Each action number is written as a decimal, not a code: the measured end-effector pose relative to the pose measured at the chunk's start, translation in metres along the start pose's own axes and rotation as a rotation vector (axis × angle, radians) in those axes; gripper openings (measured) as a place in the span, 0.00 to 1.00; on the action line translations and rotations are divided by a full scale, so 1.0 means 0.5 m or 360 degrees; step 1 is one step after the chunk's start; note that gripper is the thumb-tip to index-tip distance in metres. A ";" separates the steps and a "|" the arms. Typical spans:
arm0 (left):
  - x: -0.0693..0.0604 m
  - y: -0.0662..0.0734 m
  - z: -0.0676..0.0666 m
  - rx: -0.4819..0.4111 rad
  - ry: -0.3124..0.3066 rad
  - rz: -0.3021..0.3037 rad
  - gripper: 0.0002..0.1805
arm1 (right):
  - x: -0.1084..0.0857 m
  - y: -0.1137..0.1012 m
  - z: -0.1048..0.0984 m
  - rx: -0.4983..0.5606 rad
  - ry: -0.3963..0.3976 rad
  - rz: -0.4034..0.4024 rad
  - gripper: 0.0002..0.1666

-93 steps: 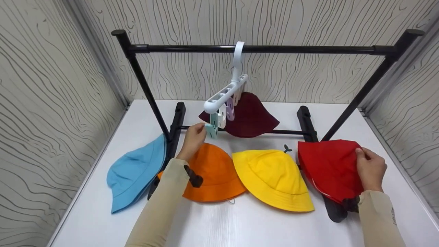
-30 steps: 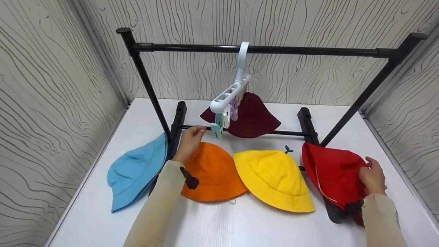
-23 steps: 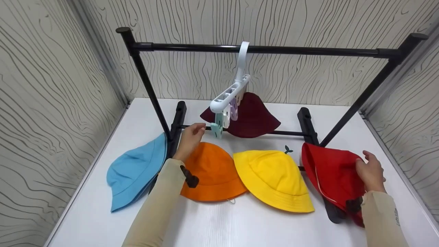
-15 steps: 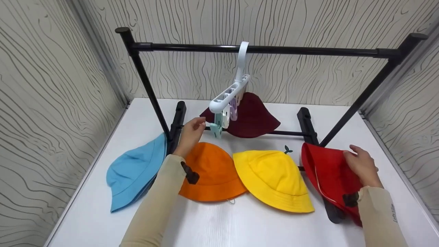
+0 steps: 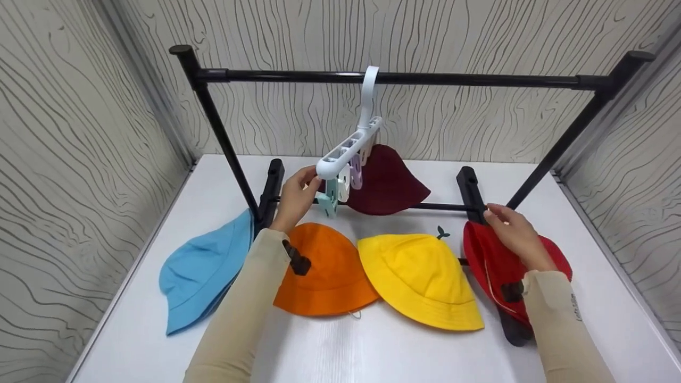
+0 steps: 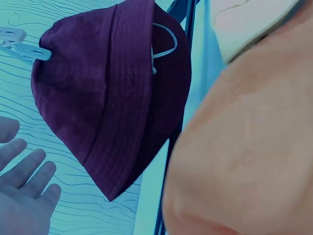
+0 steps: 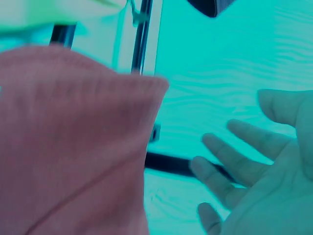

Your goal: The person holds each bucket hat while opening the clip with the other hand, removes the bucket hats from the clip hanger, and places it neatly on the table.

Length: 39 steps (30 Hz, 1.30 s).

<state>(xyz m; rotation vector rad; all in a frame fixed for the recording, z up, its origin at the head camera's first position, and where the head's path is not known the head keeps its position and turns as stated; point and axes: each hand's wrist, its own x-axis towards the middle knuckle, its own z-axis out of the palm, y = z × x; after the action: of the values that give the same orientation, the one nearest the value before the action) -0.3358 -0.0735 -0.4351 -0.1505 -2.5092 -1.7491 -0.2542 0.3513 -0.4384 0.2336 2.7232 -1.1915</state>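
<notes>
My left hand (image 5: 298,198) is raised beside the near end of the white clip hanger (image 5: 346,151); in the left wrist view its fingers (image 6: 34,169) are spread and hold nothing. A teal clip (image 5: 327,201) hangs just right of it; whether they touch cannot be told. Over the red bucket hat (image 5: 556,252) reaches my right hand (image 5: 513,234), partly covering it. Straight, parted fingers (image 7: 239,159) show in the right wrist view. The maroon hat (image 5: 385,183) hangs at the hanger's far side, a clip (image 6: 34,51) on its crown in the left wrist view.
The black rack's top bar (image 5: 468,80) carries the hanger. On the white table (image 5: 340,351) lie a blue hat (image 5: 207,271), an orange hat (image 5: 330,271) and a yellow hat (image 5: 425,276) with a green sprout. Rack feet (image 5: 471,186) stand behind.
My left hand, earlier pinching the teal clip, has let go and risen to the hanger's end. My right hand has released the red hat and moved left and away over it.
</notes>
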 end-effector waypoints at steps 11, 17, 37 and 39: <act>0.024 0.029 -0.005 -0.0110 0.0016 0.0096 0.24 | 0.033 -0.098 0.061 0.0070 0.0193 -0.0322 0.41; 0.032 0.055 -0.002 -0.0054 -0.0052 0.0157 0.27 | 0.053 -0.139 0.086 0.0113 0.0258 -0.0473 0.40; 0.144 0.021 0.063 -0.0085 -0.0144 0.0357 0.24 | 0.090 -0.268 0.173 0.0178 0.0334 -0.0663 0.32; 0.139 0.035 0.066 -0.0080 -0.0160 0.0357 0.24 | 0.093 -0.276 0.176 0.0162 0.0329 -0.0662 0.32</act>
<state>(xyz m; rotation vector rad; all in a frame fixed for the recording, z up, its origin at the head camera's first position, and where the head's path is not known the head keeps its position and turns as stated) -0.4028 -0.0340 -0.4218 -0.5140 -2.4035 -1.7538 -0.3203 0.1975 -0.4089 -0.2244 2.9889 -1.4848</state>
